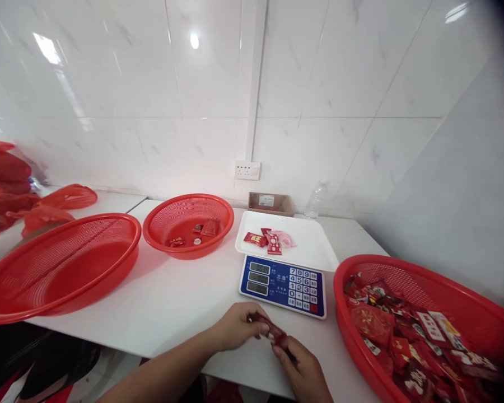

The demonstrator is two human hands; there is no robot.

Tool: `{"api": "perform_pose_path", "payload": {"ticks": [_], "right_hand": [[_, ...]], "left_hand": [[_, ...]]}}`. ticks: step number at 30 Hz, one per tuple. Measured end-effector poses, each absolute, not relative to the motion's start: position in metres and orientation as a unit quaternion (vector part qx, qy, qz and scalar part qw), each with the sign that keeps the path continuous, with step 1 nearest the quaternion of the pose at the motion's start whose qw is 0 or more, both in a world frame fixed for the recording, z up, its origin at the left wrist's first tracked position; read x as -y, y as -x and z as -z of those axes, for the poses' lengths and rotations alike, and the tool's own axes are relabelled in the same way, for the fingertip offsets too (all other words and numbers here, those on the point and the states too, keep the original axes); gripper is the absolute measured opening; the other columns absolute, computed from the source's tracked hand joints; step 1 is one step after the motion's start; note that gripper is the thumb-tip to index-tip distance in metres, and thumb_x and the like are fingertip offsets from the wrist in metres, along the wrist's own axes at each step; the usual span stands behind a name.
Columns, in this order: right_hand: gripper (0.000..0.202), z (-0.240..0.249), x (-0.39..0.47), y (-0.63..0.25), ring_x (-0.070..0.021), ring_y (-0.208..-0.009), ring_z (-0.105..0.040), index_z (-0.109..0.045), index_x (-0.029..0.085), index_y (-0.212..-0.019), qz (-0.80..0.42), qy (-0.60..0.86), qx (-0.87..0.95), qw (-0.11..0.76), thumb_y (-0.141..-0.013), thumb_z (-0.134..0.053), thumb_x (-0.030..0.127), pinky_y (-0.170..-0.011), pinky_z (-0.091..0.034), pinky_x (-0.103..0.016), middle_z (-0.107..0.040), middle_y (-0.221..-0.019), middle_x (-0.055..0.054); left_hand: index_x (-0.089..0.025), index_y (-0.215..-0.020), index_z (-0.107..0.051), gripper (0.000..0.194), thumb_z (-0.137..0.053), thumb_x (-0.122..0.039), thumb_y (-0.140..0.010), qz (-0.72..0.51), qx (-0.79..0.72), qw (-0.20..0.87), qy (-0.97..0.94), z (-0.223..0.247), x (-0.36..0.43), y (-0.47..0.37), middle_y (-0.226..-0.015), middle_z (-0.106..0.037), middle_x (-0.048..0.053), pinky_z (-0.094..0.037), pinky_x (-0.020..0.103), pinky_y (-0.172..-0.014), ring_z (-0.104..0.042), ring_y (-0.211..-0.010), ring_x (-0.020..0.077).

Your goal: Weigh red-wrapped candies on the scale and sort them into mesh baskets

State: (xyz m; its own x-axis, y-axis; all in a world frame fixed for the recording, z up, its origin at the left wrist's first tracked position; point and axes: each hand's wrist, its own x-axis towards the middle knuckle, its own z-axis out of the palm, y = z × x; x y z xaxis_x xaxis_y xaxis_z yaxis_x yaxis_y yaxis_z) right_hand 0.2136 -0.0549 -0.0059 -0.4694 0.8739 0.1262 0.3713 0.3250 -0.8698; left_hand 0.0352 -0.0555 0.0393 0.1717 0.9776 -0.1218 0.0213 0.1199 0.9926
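Note:
Between both hands, over the table's front edge, is a small dark red wrapped packet. My left hand pinches its left end between thumb and fingers. The right end sits in the closed fingers of my right hand. Just beyond the hands stands a digital scale with a blue keypad panel and a white tray. Several red snack packets and a pink ring-shaped item lie on that tray. What is inside the held packet is hidden.
At right, a red basket holds many red packets. Another red basket contains a few packets; a third stands at left. Behind the scale are a cardboard box and a clear bottle. Red plastic bags are piled far left.

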Motion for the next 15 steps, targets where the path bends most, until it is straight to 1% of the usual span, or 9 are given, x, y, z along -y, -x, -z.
{"api": "perform_pose_path", "payload": {"ticks": [2,4,7,11,15], "right_hand": [[0.03,0.005,0.056,-0.213,-0.0165,-0.07,-0.058,-0.061,0.02,-0.073,-0.41,0.415,0.745,0.322,-0.084,-0.044,0.042,-0.064,-0.045,-0.023,-0.063,-0.072,-0.002],[0.031,0.004,0.057,-0.213,-0.0165,-0.07,-0.058,-0.061,0.02,-0.073,-0.403,0.418,0.747,0.325,-0.084,-0.043,0.043,-0.064,-0.045,-0.023,-0.063,-0.072,-0.003],[0.031,0.004,0.058,-0.212,-0.0164,-0.072,-0.058,-0.06,0.02,-0.074,-0.393,0.423,0.754,0.314,-0.085,-0.042,0.043,-0.067,-0.045,-0.023,-0.063,-0.075,-0.003],[0.03,0.005,0.059,-0.212,-0.0158,-0.073,-0.058,-0.06,0.021,-0.075,-0.389,0.425,0.756,0.311,-0.086,-0.042,0.043,-0.067,-0.045,-0.022,-0.062,-0.076,-0.002],[0.031,0.006,0.06,-0.212,-0.016,-0.074,-0.059,-0.06,0.02,-0.077,-0.384,0.424,0.756,0.318,-0.086,-0.042,0.044,-0.068,-0.046,-0.022,-0.063,-0.077,-0.003]], "left_hand": [[-0.013,-0.079,-0.06,0.024,-0.06,-0.035,-0.071,-0.478,-0.504,0.497,-0.521,-0.051,0.042,-0.028,-0.074,-0.067,0.004,-0.047,0.026,-0.059,-0.059,-0.064,0.0129],[-0.013,-0.085,-0.058,0.024,-0.052,-0.035,-0.077,-0.518,-0.525,0.414,-0.534,-0.066,0.026,-0.016,-0.082,-0.068,0.007,-0.048,0.028,-0.065,-0.061,-0.072,0.0145],[-0.014,-0.089,-0.057,0.019,-0.048,-0.028,-0.08,-0.538,-0.555,0.331,-0.541,-0.087,0.001,0.004,-0.087,-0.066,0.005,-0.046,0.028,-0.075,-0.06,-0.081,0.0142],[-0.017,-0.083,-0.061,0.012,-0.052,-0.022,-0.077,-0.503,-0.606,0.227,-0.572,-0.101,-0.027,0.022,-0.082,-0.065,0.001,-0.043,0.027,-0.076,-0.057,-0.079,0.0148],[-0.019,-0.083,-0.064,0.013,-0.053,-0.018,-0.075,-0.437,-0.635,0.175,-0.612,-0.097,-0.05,0.023,-0.078,-0.066,0.0,-0.042,0.025,-0.07,-0.057,-0.074,0.0143]]}}
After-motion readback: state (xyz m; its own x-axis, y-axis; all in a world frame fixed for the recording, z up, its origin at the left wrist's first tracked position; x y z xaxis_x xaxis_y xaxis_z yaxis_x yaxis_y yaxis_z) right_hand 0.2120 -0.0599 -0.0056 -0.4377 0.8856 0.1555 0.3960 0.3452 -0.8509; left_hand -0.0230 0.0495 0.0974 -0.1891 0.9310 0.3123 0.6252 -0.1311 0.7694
